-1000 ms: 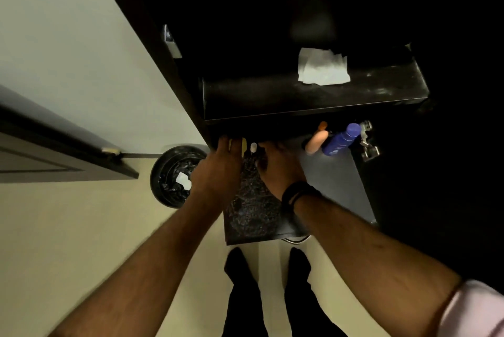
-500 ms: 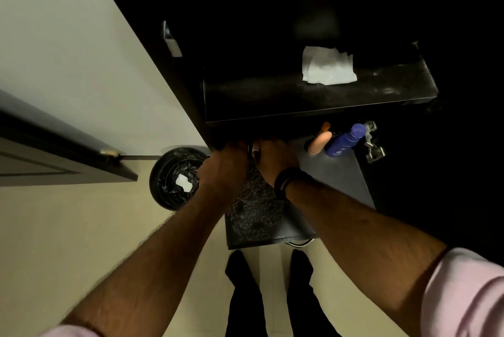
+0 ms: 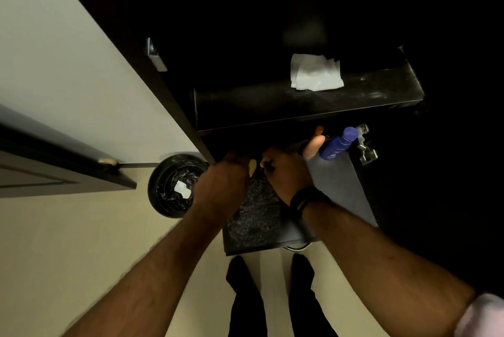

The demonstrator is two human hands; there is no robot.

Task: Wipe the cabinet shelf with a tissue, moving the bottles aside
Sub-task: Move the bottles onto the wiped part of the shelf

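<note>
Overhead, a dark cabinet fills most of the view, its interior almost black. Beside it on the left runs a pale wall, and below lies a cream floor. The upper shelf juts forward, its dark surface streaked with dust, and a white tissue lies flat on it toward the right, touched by neither hand. Under that shelf a lower shelf shows a grey board on the right and a speckled dark sheet on the left. A round black bin stands on the floor near the cabinet's left edge, with a white scrap inside it.

Both forearms reach up from the bottom of the frame. The left hand is at the front of the lower shelf with its fingers curled; what they close on is hidden, so its grip cannot be told. The right hand, with a black band on the wrist, sits just beside it, fingers bent inward, and its grip is likewise unclear. Between the two hands a small yellow thing and a small white cap peep out. To the right of the hands lie a blue bottle and a peach bottle, touching each other. A metal hinge sits just beyond them.
</note>
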